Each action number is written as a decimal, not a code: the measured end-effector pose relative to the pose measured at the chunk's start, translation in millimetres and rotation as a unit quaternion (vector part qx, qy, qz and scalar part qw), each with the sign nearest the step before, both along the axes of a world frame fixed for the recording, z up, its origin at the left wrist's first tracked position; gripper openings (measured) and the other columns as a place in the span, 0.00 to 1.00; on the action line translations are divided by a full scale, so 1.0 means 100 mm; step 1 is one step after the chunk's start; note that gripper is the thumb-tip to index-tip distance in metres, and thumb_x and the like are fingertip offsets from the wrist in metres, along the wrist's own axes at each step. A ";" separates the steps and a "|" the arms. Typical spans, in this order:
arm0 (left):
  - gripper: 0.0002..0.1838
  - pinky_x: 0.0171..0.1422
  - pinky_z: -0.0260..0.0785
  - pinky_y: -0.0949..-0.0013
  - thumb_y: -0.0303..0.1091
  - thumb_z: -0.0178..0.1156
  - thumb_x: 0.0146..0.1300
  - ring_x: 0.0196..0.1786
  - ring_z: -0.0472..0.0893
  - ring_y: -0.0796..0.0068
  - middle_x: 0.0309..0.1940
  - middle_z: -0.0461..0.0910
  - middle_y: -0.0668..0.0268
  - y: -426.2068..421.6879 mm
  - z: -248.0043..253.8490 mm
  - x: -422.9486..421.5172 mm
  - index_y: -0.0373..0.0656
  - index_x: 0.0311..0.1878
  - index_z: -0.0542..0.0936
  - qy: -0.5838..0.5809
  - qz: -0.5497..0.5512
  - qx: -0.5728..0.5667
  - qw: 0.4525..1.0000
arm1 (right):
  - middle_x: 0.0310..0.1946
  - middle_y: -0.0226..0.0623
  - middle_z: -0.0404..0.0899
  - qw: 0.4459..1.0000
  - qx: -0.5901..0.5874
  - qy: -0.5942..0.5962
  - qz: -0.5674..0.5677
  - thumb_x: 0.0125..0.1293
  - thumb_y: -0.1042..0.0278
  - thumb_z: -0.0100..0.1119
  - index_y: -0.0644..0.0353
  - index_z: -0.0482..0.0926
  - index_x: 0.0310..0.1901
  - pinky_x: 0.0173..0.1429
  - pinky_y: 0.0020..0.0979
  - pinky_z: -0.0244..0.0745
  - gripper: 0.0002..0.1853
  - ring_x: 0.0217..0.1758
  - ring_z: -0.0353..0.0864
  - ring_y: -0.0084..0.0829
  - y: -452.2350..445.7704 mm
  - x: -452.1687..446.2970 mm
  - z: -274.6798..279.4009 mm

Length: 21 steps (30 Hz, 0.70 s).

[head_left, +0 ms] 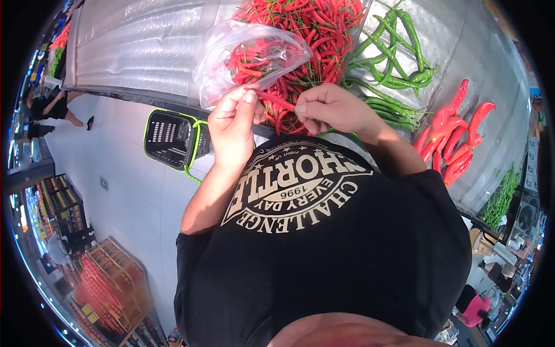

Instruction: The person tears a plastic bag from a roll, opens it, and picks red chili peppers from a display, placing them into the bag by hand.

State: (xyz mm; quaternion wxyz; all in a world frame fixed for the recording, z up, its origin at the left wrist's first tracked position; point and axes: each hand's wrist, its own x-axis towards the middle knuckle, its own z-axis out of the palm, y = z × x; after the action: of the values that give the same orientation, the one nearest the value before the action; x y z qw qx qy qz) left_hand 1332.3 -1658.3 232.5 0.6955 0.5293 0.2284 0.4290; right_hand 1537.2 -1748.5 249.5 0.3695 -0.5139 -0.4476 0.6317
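Note:
A slim red chili pepper (pixel 276 100) stretches between my two hands. My left hand (pixel 231 115) pinches one end of it between thumb and forefinger. At its other end, the fingers of my right hand (pixel 332 109) are closed on it. Just beyond my left hand, a clear plastic bag (pixel 215 62) lies with its mouth open and red chilies showing in it. The bag rests against a large pile of small red chilies (pixel 324 26) with green stems. Below my hands, part of the pile is hidden.
Long green peppers (pixel 404 40) and large red peppers (pixel 451 136) lie on the metal display to the right, with small green chilies (pixel 502 199) farther along. A black basket with green trim (pixel 170 139) stands on the floor at left. Other people are in the background.

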 end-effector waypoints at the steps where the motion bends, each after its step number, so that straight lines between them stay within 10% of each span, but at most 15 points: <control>1: 0.10 0.35 0.67 0.76 0.28 0.55 0.73 0.28 0.71 0.83 0.25 0.75 0.71 0.00 -0.01 0.00 0.35 0.52 0.79 0.008 0.006 0.003 1.000 | 0.21 0.25 0.78 1.000 0.001 -0.001 -0.001 0.71 0.59 0.54 0.58 0.79 0.33 0.27 0.19 0.66 0.13 0.21 0.71 0.15 0.00 0.01 -0.01; 21: 0.06 0.37 0.70 0.74 0.30 0.56 0.73 0.28 0.73 0.82 0.26 0.77 0.68 -0.04 0.00 -0.02 0.38 0.41 0.79 -0.007 0.009 -0.067 0.998 | 0.25 0.26 0.79 0.996 0.068 0.030 -0.044 0.72 0.64 0.55 0.60 0.79 0.37 0.30 0.18 0.67 0.09 0.25 0.75 0.14 -0.02 -0.02 -0.04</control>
State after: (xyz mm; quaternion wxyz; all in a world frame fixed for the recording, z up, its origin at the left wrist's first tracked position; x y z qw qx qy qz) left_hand 1330.7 -1662.2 232.6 0.7270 0.4763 0.2568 0.4227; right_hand 1535.0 -1750.5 245.7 0.4442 -0.4875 -0.4548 0.5985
